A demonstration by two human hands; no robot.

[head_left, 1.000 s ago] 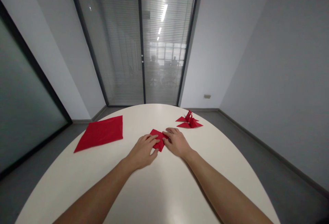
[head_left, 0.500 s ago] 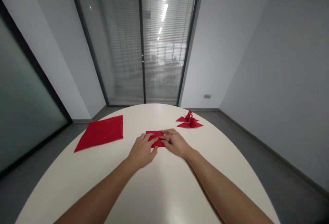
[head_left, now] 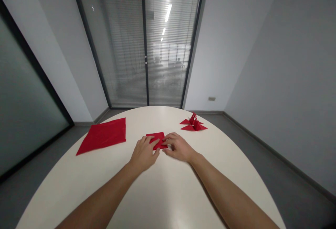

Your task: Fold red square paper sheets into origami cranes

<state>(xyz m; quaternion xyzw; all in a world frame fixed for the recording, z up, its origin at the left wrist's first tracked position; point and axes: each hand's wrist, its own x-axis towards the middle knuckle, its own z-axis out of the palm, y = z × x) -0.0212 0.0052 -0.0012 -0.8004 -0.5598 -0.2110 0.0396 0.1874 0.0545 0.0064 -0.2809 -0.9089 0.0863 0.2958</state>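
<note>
A small folded square of red paper (head_left: 159, 137) lies flat on the white round table in front of me, turned slightly. My left hand (head_left: 145, 152) rests over its left side, fingers spread and lying on the paper, thumb at the near edge. From the right, my right hand (head_left: 178, 147) touches the paper's right edge with its fingertips, the thumb apart from the other fingers on the near side. Both hands cover parts of the square, so its folds are hard to make out.
Larger red paper (head_left: 106, 135) lies on the left of the table (head_left: 147, 201). Two folded red paper cranes (head_left: 196, 126) stand close together at the back right. The table's curved far edge faces a glass partition with blinds (head_left: 168, 82).
The small paper square has shifted a little to the left and turned slightly. My right thumb has moved outward from the paper, while my left hand has hardly moved.
</note>
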